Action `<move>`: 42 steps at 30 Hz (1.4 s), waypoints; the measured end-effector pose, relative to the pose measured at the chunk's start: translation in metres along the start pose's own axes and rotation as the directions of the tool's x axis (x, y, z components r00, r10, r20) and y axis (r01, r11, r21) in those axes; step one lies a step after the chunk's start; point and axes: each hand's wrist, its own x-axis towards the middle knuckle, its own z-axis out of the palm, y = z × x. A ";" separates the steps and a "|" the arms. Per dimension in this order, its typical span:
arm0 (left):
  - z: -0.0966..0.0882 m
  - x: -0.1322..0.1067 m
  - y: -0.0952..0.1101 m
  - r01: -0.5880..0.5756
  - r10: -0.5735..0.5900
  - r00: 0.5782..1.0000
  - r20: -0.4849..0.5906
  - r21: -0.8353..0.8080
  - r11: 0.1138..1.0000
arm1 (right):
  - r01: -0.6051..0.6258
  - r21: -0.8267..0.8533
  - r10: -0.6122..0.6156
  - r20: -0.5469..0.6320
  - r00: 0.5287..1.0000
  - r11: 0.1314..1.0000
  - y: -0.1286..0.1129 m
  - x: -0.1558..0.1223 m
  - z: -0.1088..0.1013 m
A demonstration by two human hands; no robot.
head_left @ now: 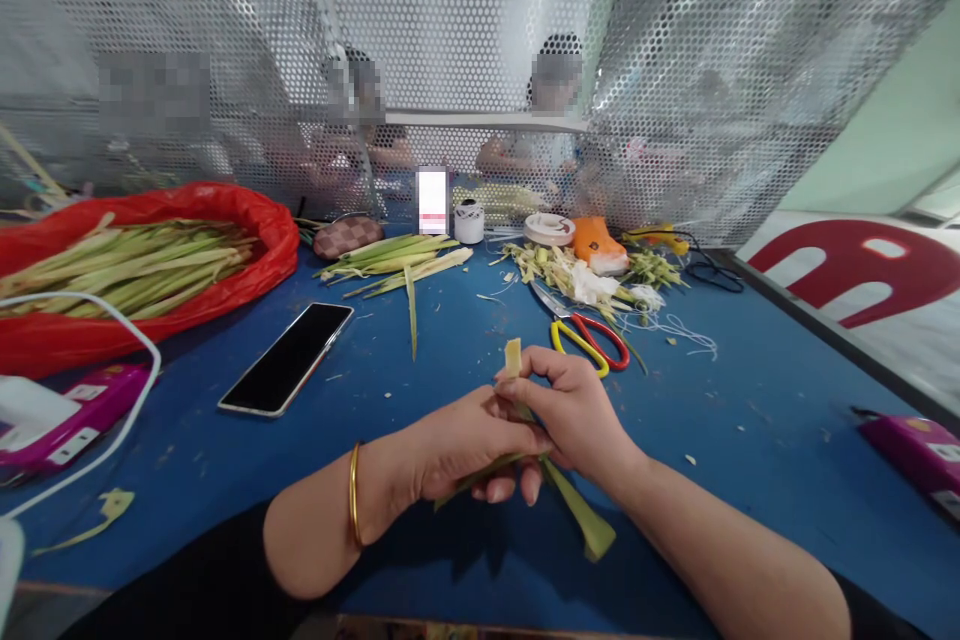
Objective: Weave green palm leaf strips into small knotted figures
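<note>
Both my hands meet low over the front of the blue table, closed on green leaf strips. My left hand (480,440) has its fingers curled round the strips, partly hidden behind the thumb. With thumb and forefinger, my right hand (566,410) pinches an upright strip whose pale cut end (513,358) sticks up. A wider leaf strip (581,510) hangs out below the hands to the right. Just beyond my right hand lie scissors (589,340) with one yellow and one red handle. A single narrow leaf (411,312) lies farther off to the left.
A red plastic bag (262,220) full of long leaves stands at left. A phone (289,360) lies before it, near a purple power strip (67,420). At the back are a leaf pile (397,260), a white jar (469,222), a tape roll (550,229), scraps and string. People sit behind a perforated screen.
</note>
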 end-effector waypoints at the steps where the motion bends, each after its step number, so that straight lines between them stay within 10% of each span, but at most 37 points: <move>1: 0.001 0.000 0.000 0.002 -0.002 1.000 -0.009 -0.002 1.000 | -0.010 0.017 0.010 0.004 1.000 1.000 -0.001 0.000 0.000; 6: 0.002 -0.002 0.002 -0.074 0.069 0.993 -0.091 -0.056 0.996 | -0.053 -0.036 0.055 0.049 0.997 0.998 -0.005 0.006 -0.010; 11: -0.011 -0.002 0.005 -0.184 0.155 0.975 -0.159 -0.189 0.964 | 0.218 -0.436 -0.330 -0.201 0.922 0.873 -0.010 0.016 -0.037; 14: -0.016 -0.001 0.007 -0.223 0.178 0.966 -0.190 -0.253 0.941 | 0.054 -0.517 -0.159 -0.160 0.974 0.854 -0.010 0.020 -0.046; 21: -0.010 -0.002 0.008 -0.251 0.183 0.933 -0.309 -0.196 0.948 | -0.147 0.171 0.106 0.229 0.968 0.974 -0.003 0.017 -0.031; 27: -0.004 -0.002 0.005 -0.196 0.131 0.933 -0.335 -0.169 0.966 | -0.106 0.324 0.111 0.002 0.994 0.940 0.010 0.013 -0.016; 33: -0.002 -0.002 0.003 -0.272 0.190 0.907 -0.377 -0.177 0.946 | 0.097 -0.026 -0.099 -0.137 0.986 0.995 0.010 0.017 -0.016; 39: -0.013 -0.004 0.012 -0.486 0.318 0.809 -0.495 -0.259 0.835 | 0.427 -0.521 -0.564 -0.131 0.815 0.739 -0.007 -0.001 -0.025; 42: -0.018 -0.007 0.016 -0.556 0.369 0.779 -0.508 -0.286 0.781 | 0.381 -0.498 -0.418 0.042 0.908 0.779 -0.002 -0.007 -0.015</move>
